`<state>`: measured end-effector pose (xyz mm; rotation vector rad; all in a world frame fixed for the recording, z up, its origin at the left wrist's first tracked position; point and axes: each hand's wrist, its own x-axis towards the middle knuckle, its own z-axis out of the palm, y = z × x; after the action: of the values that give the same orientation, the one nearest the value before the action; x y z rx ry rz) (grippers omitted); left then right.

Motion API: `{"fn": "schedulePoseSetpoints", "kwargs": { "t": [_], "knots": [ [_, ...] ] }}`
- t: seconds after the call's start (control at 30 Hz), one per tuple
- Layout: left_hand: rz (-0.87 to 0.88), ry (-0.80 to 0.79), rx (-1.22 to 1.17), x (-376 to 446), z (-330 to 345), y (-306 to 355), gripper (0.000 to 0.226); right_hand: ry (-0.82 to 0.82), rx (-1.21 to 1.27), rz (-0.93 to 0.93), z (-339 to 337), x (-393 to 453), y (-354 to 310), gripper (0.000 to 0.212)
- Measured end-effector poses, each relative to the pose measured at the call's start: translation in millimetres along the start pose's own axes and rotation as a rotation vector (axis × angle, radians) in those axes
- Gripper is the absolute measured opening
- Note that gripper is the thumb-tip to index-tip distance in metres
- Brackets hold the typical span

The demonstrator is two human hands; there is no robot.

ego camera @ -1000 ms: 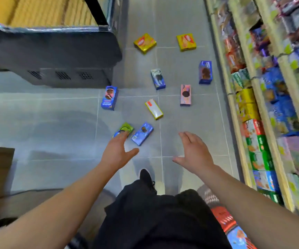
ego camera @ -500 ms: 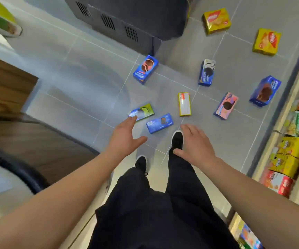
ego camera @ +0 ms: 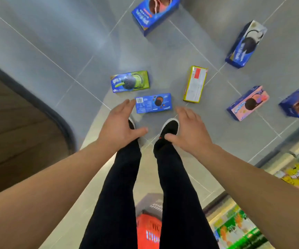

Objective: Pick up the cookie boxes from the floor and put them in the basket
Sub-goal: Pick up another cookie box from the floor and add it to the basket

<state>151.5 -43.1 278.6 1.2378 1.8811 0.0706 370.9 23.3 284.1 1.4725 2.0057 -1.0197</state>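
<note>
Several cookie boxes lie on the grey tiled floor. A small blue box lies just ahead of my shoes. Beyond it are a green-and-blue box and a yellow box. A pink box and other blue boxes lie further right and up. My left hand hovers open, fingertips near the small blue box's left end. My right hand hovers open to that box's lower right. Neither hand holds anything. A red basket sits behind my legs, partly hidden.
A dark-edged wooden counter fills the left side. Stocked shop shelves run along the lower right. My two black shoes stand on the tiles between my hands. Another blue box lies at the top.
The view has dropped and closed in on the floor. Both hands have come nearer the small blue box, still open and holding nothing. The red basket has come into sight behind my legs.
</note>
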Motion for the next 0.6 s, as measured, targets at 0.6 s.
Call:
{"fn": "schedulePoseSetpoints", "kwargs": {
  "t": [0.6],
  "knots": [
    [0.031, 0.009, 0.274, 261, 281, -197, 0.127, 0.031, -0.414, -0.189, 246, 329, 116, 0.126]
  ]
}}
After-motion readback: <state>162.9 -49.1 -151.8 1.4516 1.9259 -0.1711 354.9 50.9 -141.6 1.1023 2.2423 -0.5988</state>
